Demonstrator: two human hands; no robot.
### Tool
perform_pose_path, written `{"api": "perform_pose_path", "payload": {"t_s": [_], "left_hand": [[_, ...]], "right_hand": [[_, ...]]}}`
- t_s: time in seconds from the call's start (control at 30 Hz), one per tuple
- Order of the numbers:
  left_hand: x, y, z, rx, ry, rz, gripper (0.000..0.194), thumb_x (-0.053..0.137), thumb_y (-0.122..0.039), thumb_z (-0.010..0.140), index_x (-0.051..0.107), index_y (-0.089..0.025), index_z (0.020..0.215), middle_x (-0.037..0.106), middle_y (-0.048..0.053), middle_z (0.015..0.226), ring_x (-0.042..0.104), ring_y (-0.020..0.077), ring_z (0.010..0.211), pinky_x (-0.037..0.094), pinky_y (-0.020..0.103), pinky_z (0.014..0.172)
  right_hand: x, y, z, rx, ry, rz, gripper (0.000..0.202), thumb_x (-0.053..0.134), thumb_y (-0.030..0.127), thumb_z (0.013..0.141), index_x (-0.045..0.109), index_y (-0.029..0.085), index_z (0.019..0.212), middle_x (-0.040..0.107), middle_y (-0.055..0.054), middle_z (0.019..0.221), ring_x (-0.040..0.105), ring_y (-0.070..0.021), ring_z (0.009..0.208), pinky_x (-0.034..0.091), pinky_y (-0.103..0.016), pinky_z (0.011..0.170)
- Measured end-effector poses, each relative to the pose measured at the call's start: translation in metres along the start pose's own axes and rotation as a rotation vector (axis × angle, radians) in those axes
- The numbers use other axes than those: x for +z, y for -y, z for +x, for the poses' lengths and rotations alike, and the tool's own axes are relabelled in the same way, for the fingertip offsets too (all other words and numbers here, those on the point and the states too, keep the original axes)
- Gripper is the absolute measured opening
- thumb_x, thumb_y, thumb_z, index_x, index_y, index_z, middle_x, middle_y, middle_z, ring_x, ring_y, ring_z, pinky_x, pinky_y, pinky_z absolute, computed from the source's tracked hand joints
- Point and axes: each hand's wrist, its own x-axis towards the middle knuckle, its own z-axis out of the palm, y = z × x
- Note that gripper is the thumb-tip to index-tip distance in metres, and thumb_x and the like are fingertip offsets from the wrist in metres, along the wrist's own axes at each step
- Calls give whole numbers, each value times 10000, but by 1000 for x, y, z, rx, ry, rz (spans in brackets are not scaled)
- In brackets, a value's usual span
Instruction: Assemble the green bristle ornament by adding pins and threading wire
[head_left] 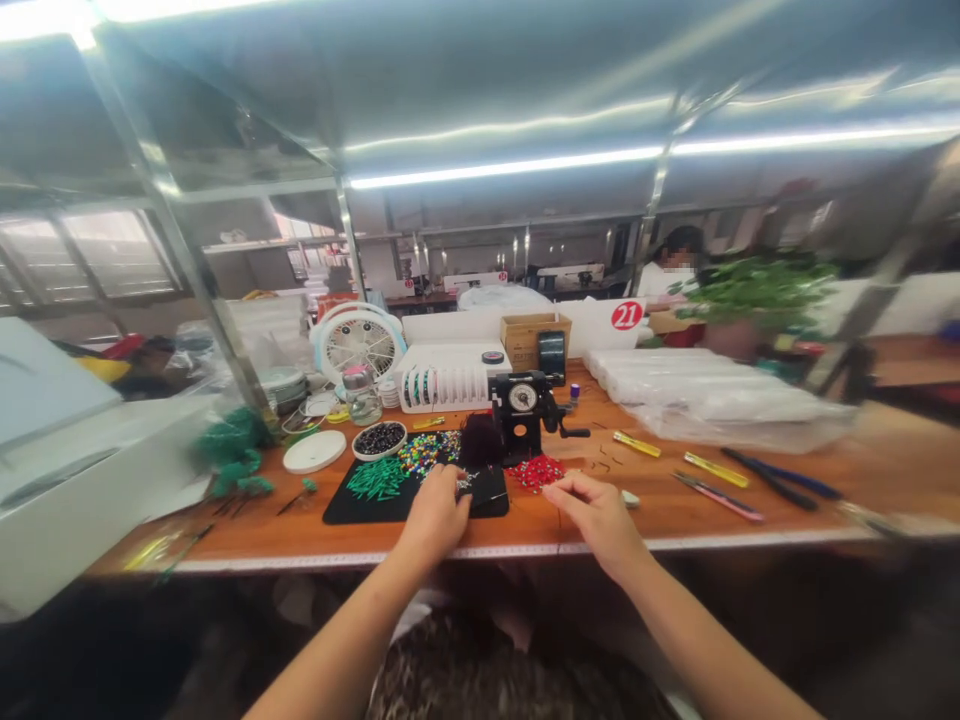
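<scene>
My left hand (439, 508) is over the right part of a black mat (341, 510), its fingertips down at a small pile of silvery pieces (466, 480). My right hand (596, 515) is beside the red pieces (536, 473), thumb and index finger pinched together; a thin dark line seems to hang below them, too fine to make out. Green tube-like pieces (376, 479) and multicoloured beads (420, 453) lie on the mat. Behind the hands stands a black hand-cranked device with a dial (523, 398), next to a dark bundle (481, 440).
A dish of black beads (379, 439), a white lid (315, 451) and a fan (360, 345) stand left. Yellow cutters (637, 444), pliers (772, 478) and plastic-wrapped rolls (697, 385) lie right. A white box (90, 490) is far left; a person (667, 270) sits beyond.
</scene>
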Motion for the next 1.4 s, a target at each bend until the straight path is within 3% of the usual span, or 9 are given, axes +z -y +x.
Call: {"api": "perform_pose_path", "payload": {"t_s": [0.1, 0.2, 0.43, 0.63, 0.8, 1.03, 1.17, 1.4], "left_hand": [[-7, 10, 10, 4, 21, 201, 221, 578, -92, 705, 643, -151, 908, 565, 107, 948, 551, 258, 923, 373, 373, 879], [-1, 4, 21, 13, 49, 324, 178, 548, -140, 756, 658, -158, 894, 572, 120, 964, 569, 270, 925, 390, 376, 853], [16, -6, 48, -40, 72, 369, 102, 572, -136, 705, 670, -165, 700, 608, 137, 895, 603, 298, 854, 414, 386, 762], [16, -4, 52, -47, 29, 130, 123, 606, -107, 666, 618, -188, 574, 614, 105, 857, 588, 281, 874, 398, 385, 814], [17, -26, 42, -74, 41, -287, 53, 622, -237, 715, 625, -202, 676, 655, 69, 747, 613, 236, 785, 460, 353, 749], [33, -44, 11, -241, 105, -810, 344, 734, -429, 617, 624, -138, 761, 691, 98, 723, 636, 180, 652, 482, 280, 616], [36, -42, 5, -269, 75, -912, 350, 762, -405, 595, 606, -139, 759, 675, 59, 678, 604, 134, 587, 430, 221, 547], [32, -39, 6, -239, 20, -897, 308, 764, -374, 599, 623, -134, 731, 656, 28, 628, 580, 123, 577, 441, 227, 570]], "right_hand": [[0, -10, 1, -76, -42, -44, 275, 621, 413, 730, 610, 169, 604, 504, 8, 612, 424, -142, 624, 313, -276, 613], [1, -15, 0, -104, -60, -32, 282, 615, 418, 738, 605, 171, 603, 495, 8, 616, 427, -143, 622, 319, -274, 610], [0, -12, 0, -88, -47, -43, 309, 609, 449, 730, 588, 175, 589, 477, 5, 600, 412, -143, 600, 315, -271, 595], [-2, -7, 0, -103, -5, -60, 278, 603, 404, 754, 597, 175, 597, 495, 1, 617, 437, -143, 614, 343, -268, 606], [3, 2, -1, -59, -17, 17, 260, 628, 378, 722, 588, 167, 575, 491, 13, 588, 420, -131, 599, 330, -261, 596], [18, 21, -9, 143, -32, 230, 227, 665, 370, 650, 617, 162, 572, 511, 15, 529, 414, -122, 554, 324, -249, 544], [25, 30, -11, 179, -28, 293, 182, 654, 327, 642, 635, 158, 578, 565, -1, 559, 443, -123, 549, 317, -241, 512], [33, 37, -10, 161, -37, 238, 210, 653, 323, 655, 600, 161, 532, 496, 33, 472, 359, -93, 468, 248, -239, 470]]}}
